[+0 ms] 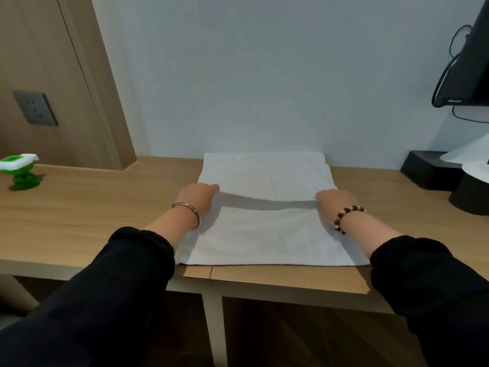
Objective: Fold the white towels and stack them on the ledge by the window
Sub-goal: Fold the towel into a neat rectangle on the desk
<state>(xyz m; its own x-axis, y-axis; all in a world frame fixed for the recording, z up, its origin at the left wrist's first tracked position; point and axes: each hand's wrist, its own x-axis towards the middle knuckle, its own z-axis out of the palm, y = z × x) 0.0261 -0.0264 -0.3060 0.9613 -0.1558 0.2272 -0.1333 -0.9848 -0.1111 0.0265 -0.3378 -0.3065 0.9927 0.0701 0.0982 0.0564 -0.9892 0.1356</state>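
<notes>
A: Surface?
B: Light wooden desk [79, 221], against wall. One white towel [264, 234] spread mid-desk.
A: Else?
B: Left of towel, well apart: green-and-white object [19, 168]. Right of towel: black box [428, 170], black cylinder [473, 194] beside it.

Both arms wear loose, plain black long sleeves of soft matte cloth. The left sleeve [105, 300], at the left of the white towel [267, 242], ends in a bunched, rounded cuff short of the wrist. The right sleeve [428, 287], at the towel's right, ends the same way. Between the cuff and the left hand [197, 194] a thin metal bangle [186, 207] with a small knot-like clasp rings the wrist. Behind the right hand [336, 201] sits a beaded bracelet [346, 217] of round dark brown beads with several pale ones.
</notes>
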